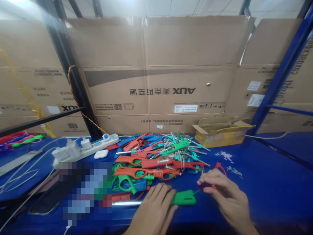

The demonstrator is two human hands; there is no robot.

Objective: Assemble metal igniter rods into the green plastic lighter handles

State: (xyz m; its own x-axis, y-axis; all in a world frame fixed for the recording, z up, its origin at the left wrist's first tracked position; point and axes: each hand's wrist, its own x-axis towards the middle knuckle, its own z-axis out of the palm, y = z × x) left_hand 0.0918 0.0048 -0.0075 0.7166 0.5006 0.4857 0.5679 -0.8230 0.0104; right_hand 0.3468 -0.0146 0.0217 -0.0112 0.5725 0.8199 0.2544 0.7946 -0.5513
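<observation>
A green lighter-like body (184, 197) lies on the blue surface at the front middle, with a silver tube (127, 203) running out to its left. Wrapped over its middle is my left hand (155, 205), fingers together. Just right of its end, my right hand (223, 192) is pinched on a small dark red piece (203, 185); a thin pale strand shows between this piece and the green body. Behind my hands lies a pile of orange, green and blue casings (144, 171) with metal-tubed parts (181, 147).
An open yellow-brown box (220, 138) stands at the back right, near small pale pieces (226, 156). At the left are a power strip (105, 142) with chargers, a white case (101, 154), cables and a partly pixelated phone. Cardboard (158, 49) stands behind.
</observation>
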